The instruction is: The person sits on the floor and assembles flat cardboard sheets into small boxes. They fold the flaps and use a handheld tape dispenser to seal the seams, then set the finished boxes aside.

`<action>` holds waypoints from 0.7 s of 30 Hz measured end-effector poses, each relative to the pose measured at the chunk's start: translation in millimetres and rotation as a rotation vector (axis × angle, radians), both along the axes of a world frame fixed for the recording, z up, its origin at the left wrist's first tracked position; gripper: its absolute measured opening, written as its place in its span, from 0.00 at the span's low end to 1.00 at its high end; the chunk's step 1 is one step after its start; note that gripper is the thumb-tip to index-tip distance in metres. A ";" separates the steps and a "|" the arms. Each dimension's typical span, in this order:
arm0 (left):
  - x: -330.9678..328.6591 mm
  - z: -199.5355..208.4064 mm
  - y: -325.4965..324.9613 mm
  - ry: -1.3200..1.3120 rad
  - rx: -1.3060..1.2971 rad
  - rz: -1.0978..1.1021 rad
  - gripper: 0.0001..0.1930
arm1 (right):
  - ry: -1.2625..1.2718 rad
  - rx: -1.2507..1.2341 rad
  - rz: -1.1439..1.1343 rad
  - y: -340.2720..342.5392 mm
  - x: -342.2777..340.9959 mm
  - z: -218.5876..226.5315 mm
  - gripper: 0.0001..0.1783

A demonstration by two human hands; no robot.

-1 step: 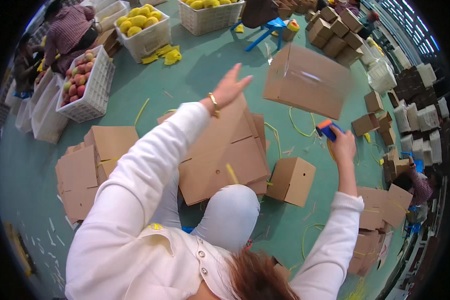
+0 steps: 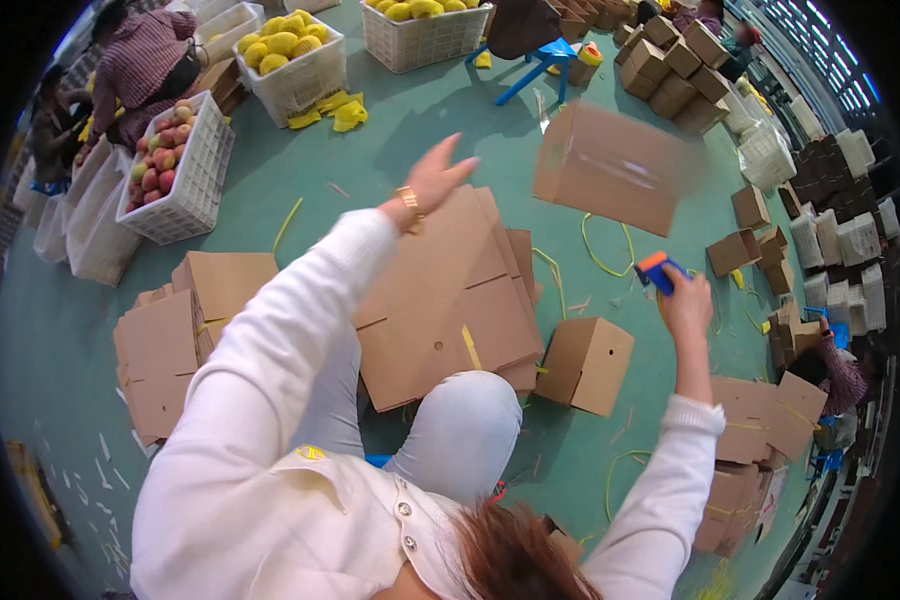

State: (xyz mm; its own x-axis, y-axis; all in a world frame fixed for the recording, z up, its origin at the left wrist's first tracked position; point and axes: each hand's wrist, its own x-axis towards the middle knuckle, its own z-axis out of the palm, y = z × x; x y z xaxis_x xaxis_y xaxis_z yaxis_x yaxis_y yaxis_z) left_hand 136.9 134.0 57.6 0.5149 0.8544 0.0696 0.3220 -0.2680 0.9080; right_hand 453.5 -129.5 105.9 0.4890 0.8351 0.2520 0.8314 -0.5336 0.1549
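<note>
A closed brown cardboard box (image 2: 605,175), blurred at its right side, is in the air ahead of me, with a shiny strip of clear tape along it. Neither hand touches it. To its left, my left hand (image 2: 437,185) is stretched out with fingers apart and nothing in it. My right hand (image 2: 687,308), just below the box, grips a blue and orange tape dispenser (image 2: 658,270). Flattened cardboard boxes (image 2: 420,350) lie piled before my knees, a yellow strip on top. A small folded-up carton (image 2: 585,365) stands to their right.
More flat cartons (image 2: 160,345) lie at the left, others (image 2: 740,420) at the right. White crates of apples (image 2: 185,190) and yellow-netted fruit (image 2: 295,85) stand far left. A blue stool (image 2: 535,70) is ahead. Yellow straps (image 2: 605,255) litter the green floor. Several people work around.
My left hand has drawn back a little toward me and to the left. The airborne box has shifted slightly and looks a bit smaller. My right hand keeps hold of the tape dispenser.
</note>
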 end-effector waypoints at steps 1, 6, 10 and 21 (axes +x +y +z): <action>-37.9 -19.1 11.8 0.084 0.008 0.046 0.38 | 0.013 -0.019 -0.054 -16.8 -4.7 -12.6 0.21; -152.6 -154.6 -30.7 0.426 -0.548 0.374 0.33 | 0.139 -0.020 0.019 -36.6 -85.8 -87.8 0.32; -160.5 -196.9 -116.7 0.350 -0.307 0.551 0.24 | 0.251 0.037 0.035 -25.3 -158.7 -140.3 0.39; -168.2 -165.8 -156.8 -0.196 -0.323 0.586 0.25 | 0.444 0.189 0.052 -35.6 -184.0 -166.6 0.31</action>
